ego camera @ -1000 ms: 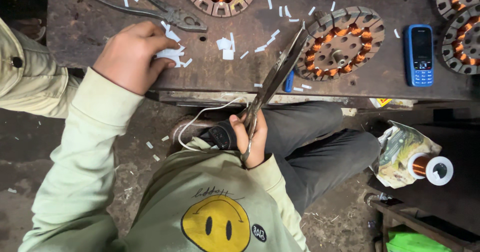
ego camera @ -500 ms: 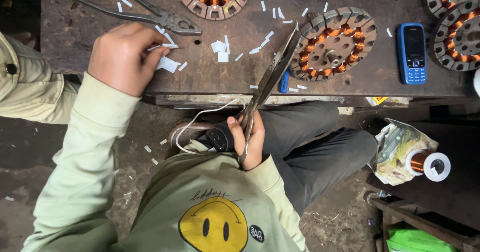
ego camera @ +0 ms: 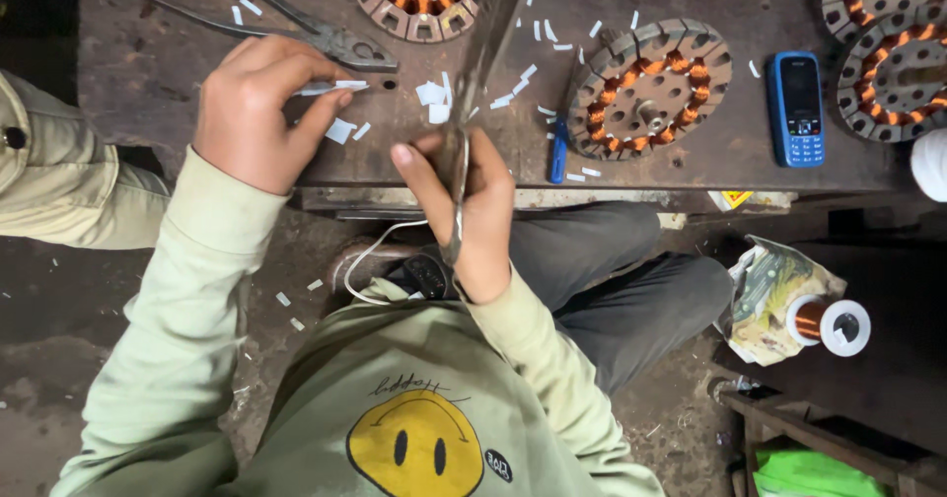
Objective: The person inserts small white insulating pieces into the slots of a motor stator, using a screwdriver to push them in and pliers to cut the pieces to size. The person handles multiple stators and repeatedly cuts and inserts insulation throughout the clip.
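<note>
Right hand (ego camera: 464, 216) is wrapped around the handles of the scissors (ego camera: 472, 103), fist closed on them, thumb up. The blades run up and away over the bench (ego camera: 148, 73). They look nearly closed, but they blur toward the top of the frame, so I can't be sure.

Left hand (ego camera: 252, 112) pinches a thin white paper strip (ego camera: 330, 88) between thumb and fingertips, with the free end pointing right toward the blades. Strip and blades are near each other but not touching.

How to do the cut well, my read:
- Keep the pinch close to the strip's free end so it doesn't flop when the blades bite.
- Feed it square to the blades; a skewed piece won't match the other white offcuts (ego camera: 431, 93) lying around the cut zone.
- Cut near the pivot, not the tips, for more control on thin stock.
- Keep the left fingertips back from the blade line.

Around it: pliers (ego camera: 326, 35) lie just above the left hand. A copper-wound motor core (ego camera: 646, 88) sits to the right of the scissors, with a blue screwdriver (ego camera: 559, 147) beside it. A blue phone (ego camera: 797, 107) lies further right, well apart from the work, and a spool of copper wire (ego camera: 827, 324) sits below bench level.
</note>
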